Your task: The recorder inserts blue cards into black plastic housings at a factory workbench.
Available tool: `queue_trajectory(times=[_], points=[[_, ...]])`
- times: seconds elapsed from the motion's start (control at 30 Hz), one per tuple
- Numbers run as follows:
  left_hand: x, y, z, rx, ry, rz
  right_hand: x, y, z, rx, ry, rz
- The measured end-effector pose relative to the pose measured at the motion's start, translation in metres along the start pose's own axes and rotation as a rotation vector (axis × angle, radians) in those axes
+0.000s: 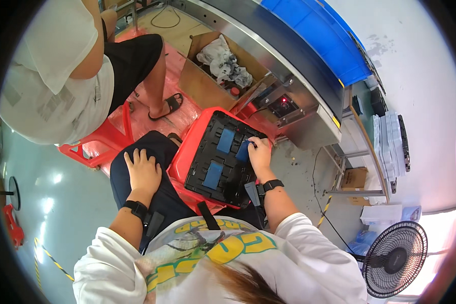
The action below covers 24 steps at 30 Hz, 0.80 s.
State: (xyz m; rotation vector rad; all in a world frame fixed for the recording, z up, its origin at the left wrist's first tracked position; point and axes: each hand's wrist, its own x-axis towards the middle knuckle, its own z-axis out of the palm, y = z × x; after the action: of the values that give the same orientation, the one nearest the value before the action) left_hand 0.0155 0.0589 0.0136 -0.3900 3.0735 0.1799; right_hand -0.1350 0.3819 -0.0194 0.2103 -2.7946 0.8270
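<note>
A black moulded plastic tray (192,178) lies tilted on a red plastic stool (200,124) in front of my knees. Two blue rectangular pieces (225,141) sit in its left and near parts. A third blue rectangular piece (242,151) is at the right side, partly covered by my right hand (260,156). The fingers of that hand are curled together at the piece's upper right edge, pinching it. On my left thigh rests my left hand (143,172), palm down, fingers spread, holding nothing. Both wrists wear black bands.
A metal-framed conveyor (289,53) with a control box (282,105) runs beyond the tray. Blue bins (319,35) stand behind it. A cardboard box (192,76) holds crumpled plastic. Another person (61,101) sits at left on a red stool. A black fan (394,259) stands at right.
</note>
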Motion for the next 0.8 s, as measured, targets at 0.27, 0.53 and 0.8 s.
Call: queue_trajectory(times=[0.27,0.53,0.8], points=[[0.0,0.001,-0.003,0.004,-0.028,-0.008,0.026,-0.008,-0.019,0.0,-0.255,-0.033],[0.0,0.001,-0.002,0.017,-0.037,-0.004,0.027,-0.014,-0.023,-0.121,-0.291,-0.232],[0.001,0.003,-0.003,0.021,-0.043,-0.01,0.029,-0.013,-0.026,-0.057,-0.286,-0.232]])
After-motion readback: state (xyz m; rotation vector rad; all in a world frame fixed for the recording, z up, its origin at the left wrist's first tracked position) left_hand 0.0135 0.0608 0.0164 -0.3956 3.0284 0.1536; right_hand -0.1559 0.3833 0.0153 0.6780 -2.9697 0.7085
